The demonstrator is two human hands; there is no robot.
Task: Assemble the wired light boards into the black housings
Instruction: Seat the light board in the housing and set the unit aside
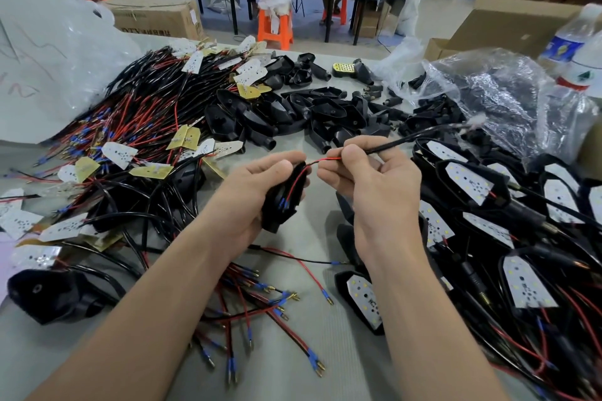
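Head view: left hand (257, 195) curls round a black housing (277, 220), gripping it between the two hands just in front of the person; open cavity faces up, likely so the leads can be watched going in. Housing long axis runs diagonally, wide end up toward the right hand, narrow neck down toward the left wrist. Right hand (381, 182) pinches the sheathed cable (391, 147) between thumb and curled fingers; the cable trails away beyond and right of that hand, its far end blurred, board not clear. Red lead (329, 158) bridges the gap between the hands; blue terminals (282, 203) lie inside the cavity, pointing at the neck; looks like threading toward the neck. Unassembled wired boards (130, 127) heaped left of left hand; empty housings (312, 114) beyond both hands; finished units (472, 182) right of right hand, probably sorted by stage.
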